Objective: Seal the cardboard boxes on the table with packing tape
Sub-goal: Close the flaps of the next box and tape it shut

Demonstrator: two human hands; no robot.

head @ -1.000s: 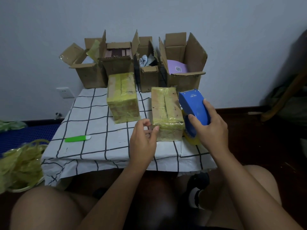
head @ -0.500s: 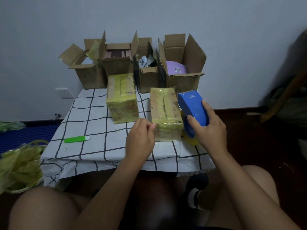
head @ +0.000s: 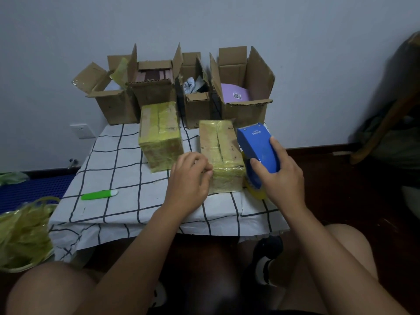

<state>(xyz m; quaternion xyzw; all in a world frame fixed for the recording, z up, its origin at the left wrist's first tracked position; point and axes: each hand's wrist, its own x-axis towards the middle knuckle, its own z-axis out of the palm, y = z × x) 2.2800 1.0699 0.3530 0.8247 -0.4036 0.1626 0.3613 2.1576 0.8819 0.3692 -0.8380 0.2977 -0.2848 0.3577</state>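
Checked bench (head: 127,169): two taped boxes, four open behind. My left hand (head: 189,178) pinches tape at the nearer box (head: 221,155); right hand (head: 281,178) grips one dispenser (head: 258,147).

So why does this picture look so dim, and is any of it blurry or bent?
Head view: soft, dim room light, with the floor and chair at right nearly black; tape on the nearer sealed box gives a dull yellow sheen rather than glare; the left hand is slightly smeared; the wide lens bows the table edges outward.
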